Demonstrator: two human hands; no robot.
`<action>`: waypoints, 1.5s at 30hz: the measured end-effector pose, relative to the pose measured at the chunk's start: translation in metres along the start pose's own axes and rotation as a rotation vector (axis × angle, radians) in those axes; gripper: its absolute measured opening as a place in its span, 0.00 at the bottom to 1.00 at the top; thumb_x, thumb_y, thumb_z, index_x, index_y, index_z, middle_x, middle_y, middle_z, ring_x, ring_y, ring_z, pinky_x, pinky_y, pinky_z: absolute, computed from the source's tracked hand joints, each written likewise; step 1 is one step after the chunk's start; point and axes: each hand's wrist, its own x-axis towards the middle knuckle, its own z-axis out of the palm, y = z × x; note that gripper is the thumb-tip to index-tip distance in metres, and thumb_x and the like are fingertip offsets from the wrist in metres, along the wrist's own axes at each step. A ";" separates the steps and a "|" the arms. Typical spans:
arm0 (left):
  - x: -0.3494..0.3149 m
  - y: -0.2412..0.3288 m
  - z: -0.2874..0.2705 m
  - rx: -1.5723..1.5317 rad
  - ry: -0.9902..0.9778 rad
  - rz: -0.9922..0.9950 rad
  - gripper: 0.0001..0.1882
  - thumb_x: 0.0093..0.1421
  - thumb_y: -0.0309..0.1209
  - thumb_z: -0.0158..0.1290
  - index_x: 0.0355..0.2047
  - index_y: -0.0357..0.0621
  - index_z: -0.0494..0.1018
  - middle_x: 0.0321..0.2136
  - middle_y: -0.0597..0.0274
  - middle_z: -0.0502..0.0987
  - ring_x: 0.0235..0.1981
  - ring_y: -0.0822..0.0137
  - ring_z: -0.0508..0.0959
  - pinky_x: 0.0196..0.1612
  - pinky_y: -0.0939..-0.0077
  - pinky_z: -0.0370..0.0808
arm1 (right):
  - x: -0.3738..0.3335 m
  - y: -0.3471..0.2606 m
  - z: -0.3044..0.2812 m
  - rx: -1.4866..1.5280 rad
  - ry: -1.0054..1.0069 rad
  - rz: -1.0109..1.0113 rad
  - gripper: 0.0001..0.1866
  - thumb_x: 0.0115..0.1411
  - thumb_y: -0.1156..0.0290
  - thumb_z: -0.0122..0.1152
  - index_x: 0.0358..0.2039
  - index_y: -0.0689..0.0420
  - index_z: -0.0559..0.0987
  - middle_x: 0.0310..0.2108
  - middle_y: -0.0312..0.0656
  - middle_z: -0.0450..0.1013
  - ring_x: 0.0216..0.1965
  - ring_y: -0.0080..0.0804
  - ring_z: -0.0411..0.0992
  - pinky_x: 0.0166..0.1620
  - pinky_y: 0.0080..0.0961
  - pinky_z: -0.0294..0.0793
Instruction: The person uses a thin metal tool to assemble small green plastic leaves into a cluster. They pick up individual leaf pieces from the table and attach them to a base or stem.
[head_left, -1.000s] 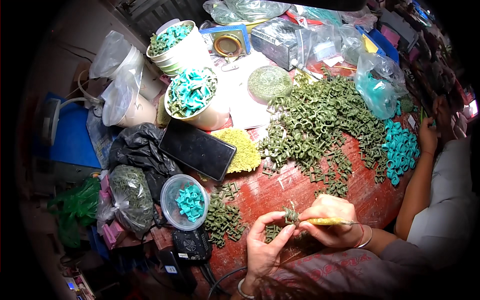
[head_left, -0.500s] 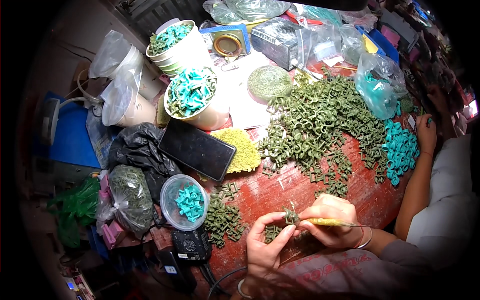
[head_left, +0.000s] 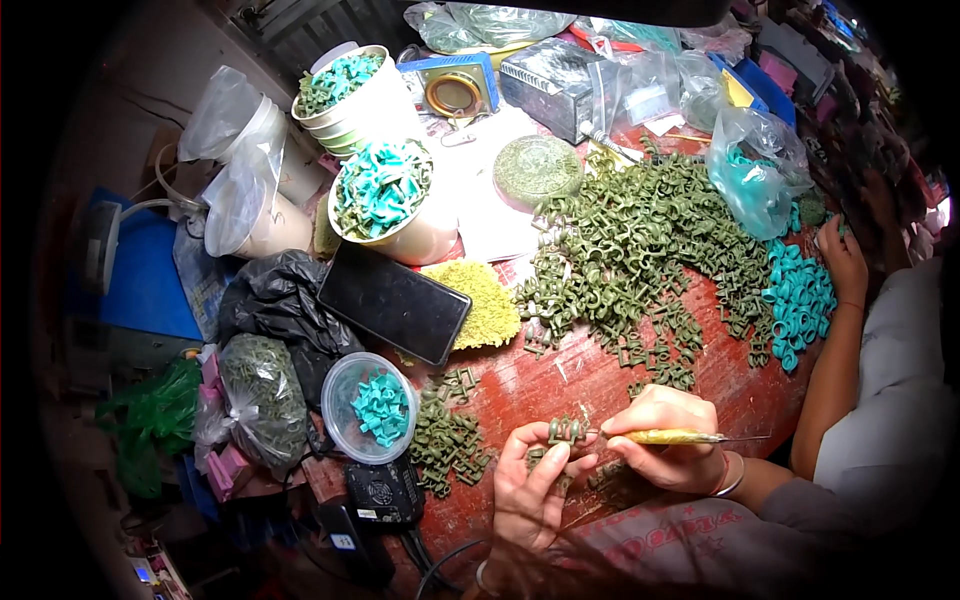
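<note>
Between the fingertips of my left hand (head_left: 527, 492) is a small dark green ring-shaped piece (head_left: 568, 431), made of several joined loops. My right hand (head_left: 668, 415) grips a yellow-handled pick (head_left: 675, 437) in a pen-like hold. Its thin tip points left at the green piece, touching or very close to it; a thin metal spike sticks out behind the hand. Below my hands, more green pieces are partly hidden. A large heap of similar green pieces (head_left: 650, 230) spreads over the red table (head_left: 540, 385) beyond, and a smaller pile (head_left: 443, 440) lies to the left.
A black phone (head_left: 395, 302) rests on a yellow sponge (head_left: 483, 305). Left stand a clear tub (head_left: 335, 432) of teal pieces and a filled white bucket (head_left: 420, 235). At right, another person's hand (head_left: 843, 258) is near teal rings (head_left: 800, 300). A round green disc (head_left: 538, 170) lies behind.
My left fingers have turned the green piece, so its row of loops now shows. The pick has drawn slightly right and lies more level. The other person's hand has shifted slightly left.
</note>
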 end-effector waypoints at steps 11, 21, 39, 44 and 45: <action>0.000 -0.002 -0.005 0.035 0.007 -0.001 0.12 0.65 0.19 0.51 0.47 0.39 0.64 0.42 0.49 0.78 0.43 0.61 0.82 0.48 0.71 0.82 | -0.003 0.002 0.002 -0.011 -0.063 0.030 0.10 0.53 0.79 0.70 0.36 0.61 0.81 0.30 0.42 0.79 0.24 0.33 0.75 0.28 0.26 0.74; -0.001 0.001 0.004 0.055 0.097 -0.018 0.11 0.66 0.22 0.50 0.47 0.37 0.64 0.44 0.48 0.77 0.45 0.59 0.81 0.48 0.69 0.81 | -0.005 0.001 -0.003 -0.022 0.001 0.063 0.08 0.53 0.81 0.68 0.35 0.62 0.81 0.31 0.42 0.80 0.24 0.32 0.75 0.27 0.25 0.73; 0.000 0.001 0.001 0.079 0.000 0.050 0.20 0.63 0.15 0.50 0.54 0.39 0.62 0.47 0.51 0.74 0.53 0.57 0.77 0.53 0.66 0.80 | -0.001 0.002 0.000 -0.006 0.010 0.062 0.09 0.54 0.80 0.68 0.36 0.61 0.82 0.31 0.41 0.80 0.25 0.29 0.75 0.28 0.24 0.72; 0.000 0.002 0.001 0.065 -0.038 0.040 0.24 0.63 0.15 0.50 0.59 0.36 0.61 0.47 0.50 0.75 0.52 0.61 0.77 0.53 0.70 0.79 | 0.002 -0.005 -0.002 -0.015 -0.038 0.092 0.08 0.54 0.79 0.69 0.36 0.59 0.82 0.31 0.40 0.80 0.25 0.31 0.76 0.29 0.25 0.74; 0.001 0.001 0.001 0.065 -0.038 0.040 0.24 0.63 0.15 0.50 0.59 0.35 0.61 0.47 0.49 0.75 0.50 0.62 0.78 0.54 0.70 0.79 | 0.000 -0.002 -0.003 -0.015 -0.037 0.093 0.08 0.54 0.79 0.69 0.36 0.59 0.82 0.31 0.40 0.80 0.25 0.31 0.76 0.29 0.25 0.74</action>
